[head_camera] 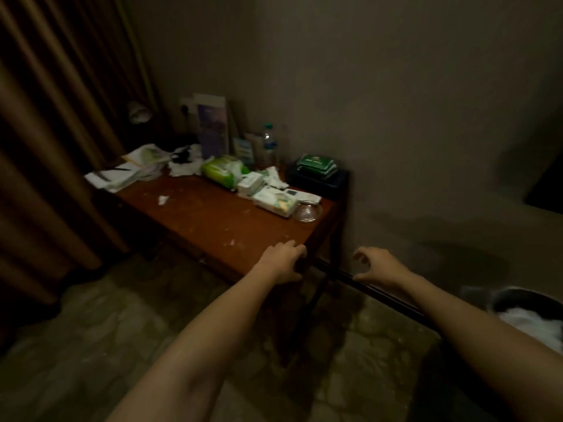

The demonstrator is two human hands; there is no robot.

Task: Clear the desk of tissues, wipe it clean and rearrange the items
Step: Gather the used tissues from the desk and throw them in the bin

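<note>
We see only our two hands and forearms, all bare. Behind the left hand [281,260], the left forearm [213,330] is uncovered down to the lower edge of the picture and widens toward the elbow. Behind the right hand [376,264], the right forearm [457,324] is bare as well, out to the right edge. The light is dim and the picture soft, so we cannot make out nails or fine marks.
</note>
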